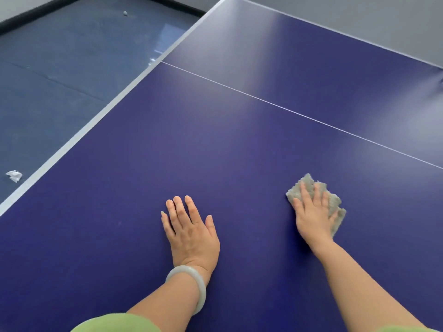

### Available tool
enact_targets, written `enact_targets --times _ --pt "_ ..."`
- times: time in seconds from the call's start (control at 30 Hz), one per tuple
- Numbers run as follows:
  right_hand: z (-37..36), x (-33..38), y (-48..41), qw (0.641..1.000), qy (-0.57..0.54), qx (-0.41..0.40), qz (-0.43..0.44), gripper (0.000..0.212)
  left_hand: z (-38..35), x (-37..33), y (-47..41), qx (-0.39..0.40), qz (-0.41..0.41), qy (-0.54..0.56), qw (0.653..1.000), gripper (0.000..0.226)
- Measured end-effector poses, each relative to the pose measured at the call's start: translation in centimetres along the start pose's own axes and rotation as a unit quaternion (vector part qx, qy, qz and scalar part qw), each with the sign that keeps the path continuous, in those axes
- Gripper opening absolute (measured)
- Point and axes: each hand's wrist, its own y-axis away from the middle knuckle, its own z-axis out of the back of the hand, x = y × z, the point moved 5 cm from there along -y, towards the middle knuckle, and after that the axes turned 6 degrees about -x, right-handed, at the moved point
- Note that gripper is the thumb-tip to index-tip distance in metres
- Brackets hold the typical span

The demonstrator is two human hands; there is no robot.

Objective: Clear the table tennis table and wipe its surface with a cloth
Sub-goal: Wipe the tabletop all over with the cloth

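When starting at lower right of the frame, note the right hand [314,216] flat on a crumpled grey cloth [308,184], fingers straight and spread, pressing it onto the blue desk [239,144]. See cloth edges poking out past the fingertips and along the hand's right side. Left of it, at lower centre, find the left hand [191,233] palm-down on the desk, fingers straight, gripping nothing, well apart from the cloth. Spot a pale bangle [189,282] round that wrist and a green sleeve [115,323] at the bottom edge. Further up, trace a thin white line [299,113] slanting across the desk. Beyond the desk's left edge, on the dark blue floor [60,75], pick out a crumpled white scrap [14,175] at far left.
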Motion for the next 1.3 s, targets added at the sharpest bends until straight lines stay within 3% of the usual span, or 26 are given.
enact_targets --times 0.07,0.13,0.27,0.37,0.43,0.5,0.57,0.83,1.03,1.23,1.3 --pt "-0.1 -0.5 2.6 0.995 -0.007 -0.029 -0.095 0.054 -0.1 0.2 0.0 0.000 0.002 0.004 1.000 0.070" --pt "-1.6 3.1 5.5 0.996 0.005 -0.035 -0.084 0.054 -0.1 0.2 -0.1 -0.001 0.003 0.006 1.000 0.070" --pt "-4.6 11.9 7.9 0.992 0.023 -0.004 0.121 0.051 0.0 0.2 0.1 0.001 0.003 0.024 1.000 0.070" --pt "-4.3 11.5 6.7 0.970 0.058 0.040 0.230 0.051 -0.2 0.4 0.1 0.004 0.001 0.031 0.999 0.070" --pt "-3.2 7.2 6.0 0.982 0.073 0.023 0.174 0.052 -0.2 0.4 0.1 0.005 0.001 0.034 0.999 0.070" --pt "-1.7 1.8 6.9 0.996 0.080 -0.033 0.036 0.053 -0.1 0.3 0.2 0.009 -0.001 0.044 0.999 0.070" --pt "-1.3 -0.6 9.6 0.995 0.064 -0.056 -0.044 0.055 -0.2 0.3 0.2 0.012 -0.004 0.041 0.999 0.070" --pt "-4.9 7.0 14.4 0.993 0.086 -0.017 0.085 0.057 0.6 0.7 0.1 0.036 -0.009 0.080 0.996 0.071" --pt "-4.4 6.5 13.8 0.991 0.033 0.057 0.115 0.056 3.1 5.9 2.1 0.069 -0.173 0.202 0.961 0.059" --pt "-4.3 8.3 14.3 0.999 0.000 0.042 0.023 0.056 3.5 14.7 8.9 0.064 -0.277 0.058 0.957 0.070" --pt "-5.2 10.8 16.4 0.996 0.001 0.042 0.078 0.058 3.3 15.1 9.3 0.066 -0.294 0.022 0.953 0.069"
